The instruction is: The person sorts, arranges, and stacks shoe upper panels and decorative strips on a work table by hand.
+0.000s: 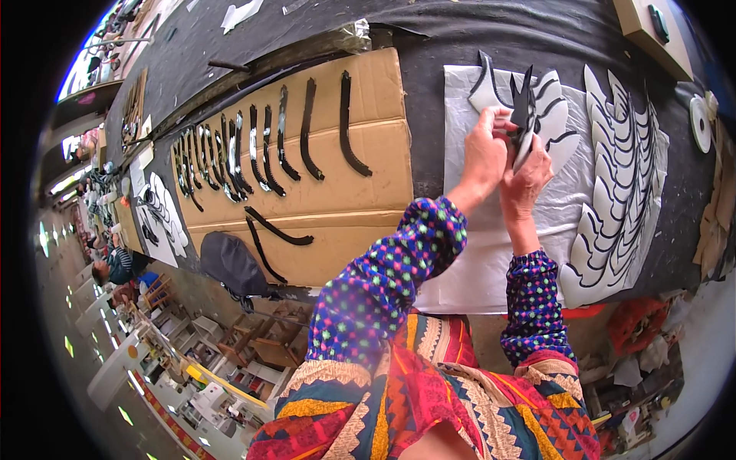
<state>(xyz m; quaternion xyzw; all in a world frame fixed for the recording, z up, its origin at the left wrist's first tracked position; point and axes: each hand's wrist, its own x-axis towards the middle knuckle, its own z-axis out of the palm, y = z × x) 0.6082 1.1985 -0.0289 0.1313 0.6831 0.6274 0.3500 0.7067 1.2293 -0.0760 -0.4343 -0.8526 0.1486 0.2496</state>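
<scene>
My left hand (484, 149) and my right hand (527, 172) meet over a sheet of white paper (468, 261). Between them is a curved black-and-white piece (524, 103), its dark pointed ends standing up past my fingers. The left fingers pinch its side, while the right hand grips it lower down; my fingers partly hide it. Just beyond lie white cut pieces (550, 100) with black curved edges. To the left, a brown cardboard sheet (368, 203) carries a row of curved black strips (349, 126), with two more strips (277, 228) nearer me.
On the right, many overlapping white pieces with black edges (613, 192) lie in rows. A dark cloth bundle (232, 261) rests at the table's near edge. A box (648, 31) stands at the far right, near a white roll (700, 123). More white pieces (162, 215) lie far left.
</scene>
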